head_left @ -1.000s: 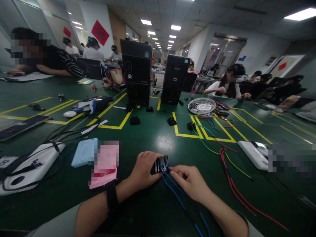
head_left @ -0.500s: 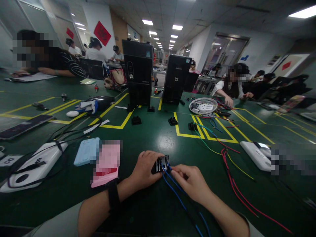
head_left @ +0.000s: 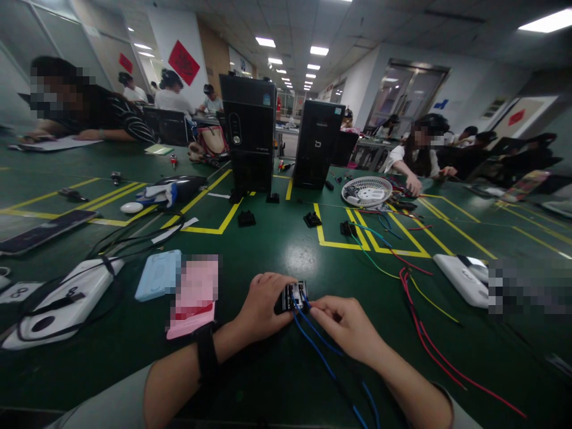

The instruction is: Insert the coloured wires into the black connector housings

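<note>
A small black terminal block with a pale top sits low over the table in front of me. My left hand, a black band on its wrist, is closed around the block's left side. Two blue wires come out of the block's top and run down toward the bottom edge. At the block's right edge my right hand is pinched, thumb and finger together, close against a blue wire. What lies between those fingertips is hidden.
On the green table stand two black computer towers. A white basket, red wires, a white power bank, a blue case and a pink packet lie around. Another person's hand is beyond the basket.
The view has shifted very slightly. Both hands and the terminal block stay in nearly the same place, with no grip visibly changed.
</note>
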`<act>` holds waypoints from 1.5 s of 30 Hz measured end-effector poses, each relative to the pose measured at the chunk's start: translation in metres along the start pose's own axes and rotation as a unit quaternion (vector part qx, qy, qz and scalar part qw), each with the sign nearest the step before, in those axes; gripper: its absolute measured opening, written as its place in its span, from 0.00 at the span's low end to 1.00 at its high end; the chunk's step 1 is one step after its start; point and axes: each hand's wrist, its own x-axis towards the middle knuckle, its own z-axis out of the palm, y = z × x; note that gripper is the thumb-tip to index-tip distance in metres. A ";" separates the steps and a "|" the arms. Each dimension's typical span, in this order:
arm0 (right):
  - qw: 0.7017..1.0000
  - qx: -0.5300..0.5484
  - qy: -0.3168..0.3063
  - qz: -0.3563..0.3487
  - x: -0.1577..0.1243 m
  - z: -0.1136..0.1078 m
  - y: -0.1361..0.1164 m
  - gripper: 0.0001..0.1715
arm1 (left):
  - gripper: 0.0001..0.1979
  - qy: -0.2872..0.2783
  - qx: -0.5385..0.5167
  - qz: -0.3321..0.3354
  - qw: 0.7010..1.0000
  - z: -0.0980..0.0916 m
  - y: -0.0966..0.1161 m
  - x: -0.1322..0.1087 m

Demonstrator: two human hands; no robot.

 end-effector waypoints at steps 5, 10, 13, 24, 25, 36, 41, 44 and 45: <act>0.998 -0.067 -0.011 -0.003 0.001 -0.001 0.001 0.13 | 0.21 0.000 -0.003 -0.006 1.000 0.001 -0.001 0.000; 0.994 -0.104 -0.026 -0.018 0.002 0.000 0.001 0.14 | 0.22 0.001 -0.004 -0.004 1.000 0.001 -0.001 0.000; 0.997 -0.077 0.002 -0.026 0.001 0.003 0.003 0.12 | 0.21 0.003 -0.004 -0.006 1.000 0.001 -0.001 0.000; 0.997 -0.069 0.024 -0.025 0.002 0.003 0.003 0.13 | 0.21 0.014 -0.012 -0.008 1.000 0.001 0.000 0.000; 0.997 -0.077 0.017 -0.028 0.002 0.003 0.004 0.13 | 0.21 0.013 -0.011 -0.008 1.000 0.001 0.000 0.000; 0.994 -0.106 0.027 -0.030 0.002 0.003 0.004 0.09 | 0.22 0.011 -0.005 -0.006 1.000 0.002 -0.002 -0.001; 0.989 -0.096 0.094 -0.067 0.000 0.003 0.002 0.13 | 0.21 0.005 -0.001 -0.008 1.000 0.000 0.000 0.000; 0.987 -0.099 0.097 -0.076 -0.001 0.004 0.003 0.13 | 0.21 0.007 -0.002 -0.010 1.000 0.000 0.001 0.001; 0.988 -0.104 0.088 -0.077 -0.001 0.004 0.004 0.13 | 0.21 0.007 -0.003 -0.010 1.000 0.000 0.001 0.001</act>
